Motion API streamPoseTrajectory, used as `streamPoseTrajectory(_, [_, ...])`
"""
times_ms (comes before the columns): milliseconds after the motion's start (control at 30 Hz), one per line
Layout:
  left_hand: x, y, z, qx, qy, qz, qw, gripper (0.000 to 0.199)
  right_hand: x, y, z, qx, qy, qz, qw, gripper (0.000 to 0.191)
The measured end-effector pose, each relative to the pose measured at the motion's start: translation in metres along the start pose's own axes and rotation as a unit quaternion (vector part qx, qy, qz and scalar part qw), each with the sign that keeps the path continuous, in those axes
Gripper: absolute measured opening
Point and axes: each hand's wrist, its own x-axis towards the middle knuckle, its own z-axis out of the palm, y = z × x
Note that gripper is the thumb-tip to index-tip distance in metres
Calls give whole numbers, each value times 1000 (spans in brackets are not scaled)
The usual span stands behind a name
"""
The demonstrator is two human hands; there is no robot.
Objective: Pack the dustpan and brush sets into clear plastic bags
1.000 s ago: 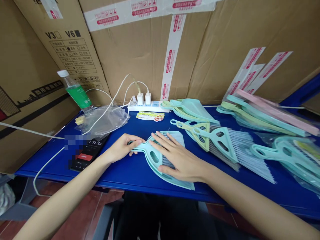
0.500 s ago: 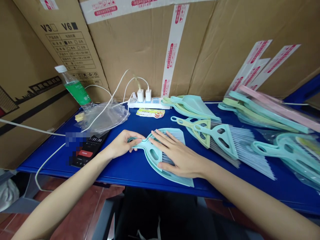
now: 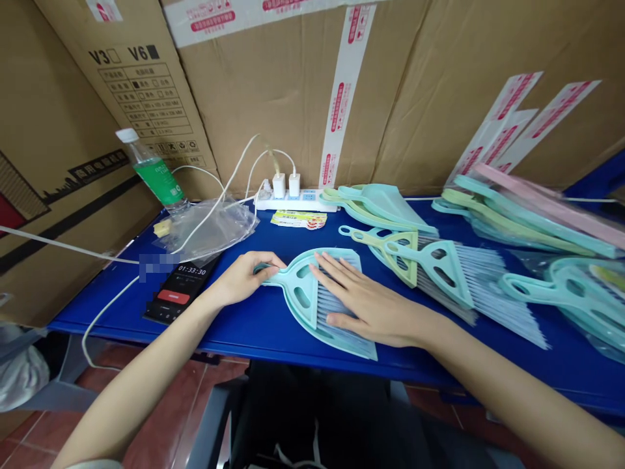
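A mint-green hand brush [image 3: 303,292] lies on top of a matching dustpan [image 3: 336,345] at the table's front edge. My left hand [image 3: 247,277] pinches the stacked handles at their left end. Flat on the brush's grey-blue bristles rests my right hand [image 3: 364,299], its fingers stretched out and somewhat spread. The palm hides part of the bristles and the pan's right side. Just right of it are a loose mint brush [image 3: 442,270] and a yellow-green brush [image 3: 407,260], bristles pointing right.
Several dustpans [image 3: 390,205] lie stacked behind the brushes. More pans [image 3: 527,215] and a bagged mint set [image 3: 561,290] sit on the right. A power strip [image 3: 307,200], clear plastic bags [image 3: 205,228], a bottle [image 3: 159,179] and a phone [image 3: 178,290] are behind and left. Cardboard boxes [image 3: 283,85] rise at the back.
My right hand has slid to the right over the bristles, uncovering more of the brush's head. My left hand stays at the handles. The camera view has shifted slightly.
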Motion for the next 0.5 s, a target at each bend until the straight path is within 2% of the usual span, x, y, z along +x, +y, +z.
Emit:
streamPoseTrajectory(100, [-3, 1, -2, 50, 18, 4, 999, 22, -9, 2, -9, 1, -26, 18, 999, 83])
streamPoseTrajectory(233, [-7, 2, -4, 112, 35, -8, 993, 21, -9, 5, -42, -35, -36, -7, 999, 62])
streamPoseTrajectory(300, [-8, 2, -5, 134, 41, -15, 990, 20, 3, 6, -63, -85, -28, 13, 996, 50])
streamPoseTrajectory(367, [-9, 3, -5, 148, 41, -21, 988, 19, 24, 6, -80, -190, -2, 62, 980, 43])
streamPoseTrajectory(400, [-9, 3, -5, 152, 40, -23, 987, 19, 36, 7, -86, -252, 14, 97, 963, 40])
streamPoseTrajectory(500, [-9, 2, -5, 157, 38, -25, 987, 19, 71, 13, -93, -304, 24, 133, 943, 33])
